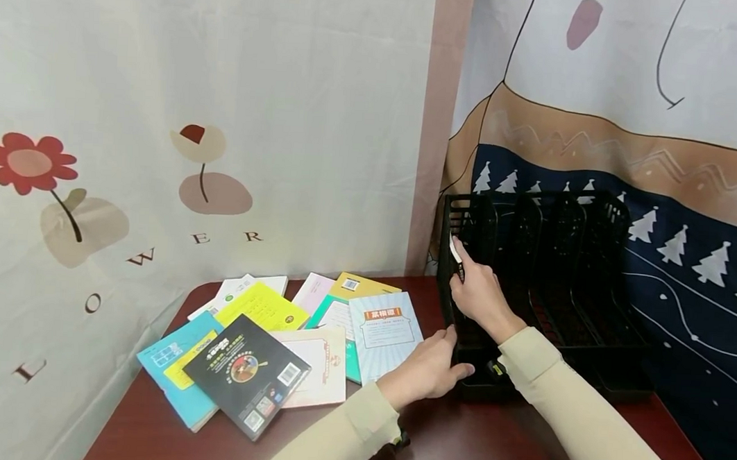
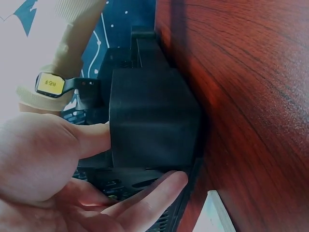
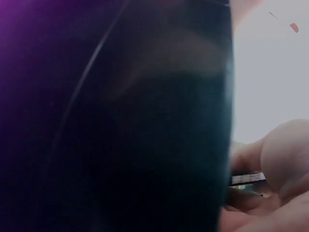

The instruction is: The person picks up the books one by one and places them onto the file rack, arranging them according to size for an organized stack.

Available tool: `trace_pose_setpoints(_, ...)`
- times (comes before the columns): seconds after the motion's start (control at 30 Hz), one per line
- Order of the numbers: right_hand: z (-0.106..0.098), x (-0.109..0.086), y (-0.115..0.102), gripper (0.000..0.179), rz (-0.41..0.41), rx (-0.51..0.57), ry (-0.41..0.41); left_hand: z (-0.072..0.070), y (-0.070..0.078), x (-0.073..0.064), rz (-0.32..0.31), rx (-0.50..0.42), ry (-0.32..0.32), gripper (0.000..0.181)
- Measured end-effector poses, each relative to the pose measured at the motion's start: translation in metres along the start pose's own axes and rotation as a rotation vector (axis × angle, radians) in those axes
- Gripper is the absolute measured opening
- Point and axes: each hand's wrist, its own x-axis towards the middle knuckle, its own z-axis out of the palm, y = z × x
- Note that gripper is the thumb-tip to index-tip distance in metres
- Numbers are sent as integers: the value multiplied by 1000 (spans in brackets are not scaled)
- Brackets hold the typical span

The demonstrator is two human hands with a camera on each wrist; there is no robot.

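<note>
A black plastic book rack (image 1: 611,371) with upright dividers stands at the right of the table. My right hand (image 1: 480,295) reaches into its leftmost section and pinches a thin book (image 1: 455,250), seen edge-on with its pale page edge up. In the right wrist view that book (image 3: 248,179) shows between thumb and fingers; a dark blurred surface hides the rest. My left hand (image 1: 426,368) grips the rack's front left corner. Seen from the left wrist, the thumb goes behind the rack's front wall (image 2: 154,116) and the fingers (image 2: 169,191) lie along its side.
Left of the rack, several books overlap on the red-brown table (image 1: 432,442): a black one (image 1: 237,355), a blue one (image 1: 165,348), a yellow one (image 1: 264,308) and a light blue one (image 1: 387,342) nearest the rack. Printed curtains (image 1: 316,151) hang behind.
</note>
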Motion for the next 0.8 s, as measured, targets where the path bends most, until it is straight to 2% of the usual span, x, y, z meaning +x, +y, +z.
trace_pose_setpoints(0.13,2,-1,1,80,-5,-7,-49,0,-1,-1,11,-8,3,82)
trace_pose_setpoints(0.37,4,-3,5,80,12,42,-98,3,-3,0,12,-7,12,82)
trace_pose_setpoints(0.5,0,-8,8,79,-1,23,-121,5,-3,-2,11,-17,27,83)
trace_pose_setpoints(0.7,-9,-25,7,68,36,-33,-175,9,-7,-8,13,-64,59,84)
trace_pose_setpoints(0.8,-15,-33,4,58,44,-40,-153,7,-10,-11,24,-78,74,81)
